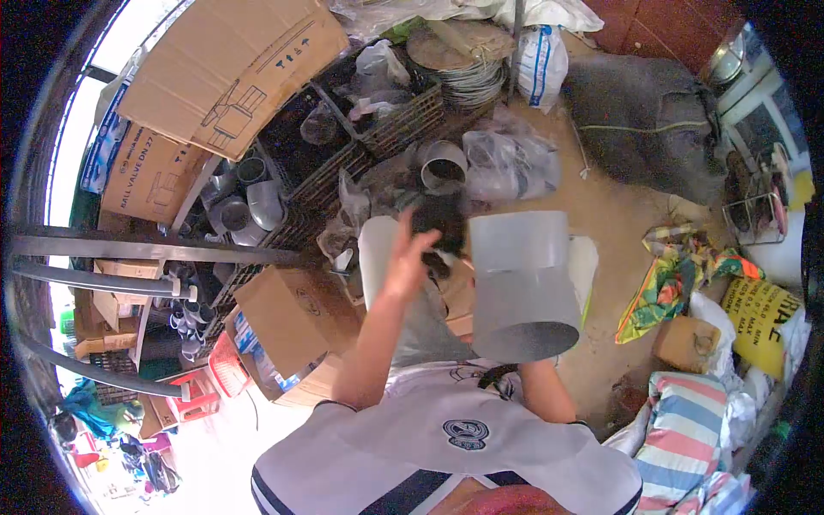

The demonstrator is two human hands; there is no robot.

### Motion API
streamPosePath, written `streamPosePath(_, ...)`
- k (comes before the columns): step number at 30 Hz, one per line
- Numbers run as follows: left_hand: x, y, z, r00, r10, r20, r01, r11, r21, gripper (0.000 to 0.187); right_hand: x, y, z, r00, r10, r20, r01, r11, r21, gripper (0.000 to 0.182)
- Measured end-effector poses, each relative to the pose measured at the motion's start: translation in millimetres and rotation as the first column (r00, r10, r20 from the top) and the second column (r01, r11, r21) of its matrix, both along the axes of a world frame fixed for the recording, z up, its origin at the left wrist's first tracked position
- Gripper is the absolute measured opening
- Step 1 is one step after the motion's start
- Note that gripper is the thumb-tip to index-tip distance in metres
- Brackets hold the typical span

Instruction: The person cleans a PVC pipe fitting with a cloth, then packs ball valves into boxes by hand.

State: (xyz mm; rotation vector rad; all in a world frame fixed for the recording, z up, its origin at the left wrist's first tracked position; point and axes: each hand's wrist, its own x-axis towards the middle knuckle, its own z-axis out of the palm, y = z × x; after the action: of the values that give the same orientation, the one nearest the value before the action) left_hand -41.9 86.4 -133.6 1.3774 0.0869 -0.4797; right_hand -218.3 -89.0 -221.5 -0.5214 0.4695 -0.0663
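Brown floor; left hand splayed near pipe.

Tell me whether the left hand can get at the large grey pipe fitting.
Likely yes: the left hand appears close beside the large grey pipe fitting, whose side facing that hand looks unblocked.

The pipe fitting is plain grey. The shirt is white with navy bands. The fabric carries blue, white and pinkish-red stripes. The bag is yellow with black lettering.
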Motion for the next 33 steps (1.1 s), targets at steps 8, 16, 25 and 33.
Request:
streamPosePath(8,-30.2,-0.4,32.4,0.446,-0.663,0.601,0.065,0.693,0.718,0.065,-7.7,-8.6,-14.3,0.999,0.003,0.043,-0.007,0.996,0.094,0.102)
streamPosePath(16,-86.9,9.3,76.2,0.886,-0.426,0.182,0.372,0.889,0.269,0.065,30.4,-5.5,-30.1,0.997,0.016,0.077,-0.033,0.974,0.222,0.101)
streamPosePath(25,47.1,91.4,0.5,0.882,0.207,0.422,-0.345,0.895,0.283,0.036,77.2,-41.8,45.8,0.998,0.026,-0.065,-0.047,0.932,-0.360,0.050)
streamPosePath(33,266.4,186.1,-52.7,0.838,0.418,0.349,-0.501,0.843,0.193,0.039,35.5,-142.5,10.0,0.911,-0.343,-0.229,-0.045,0.470,-0.881,0.019)
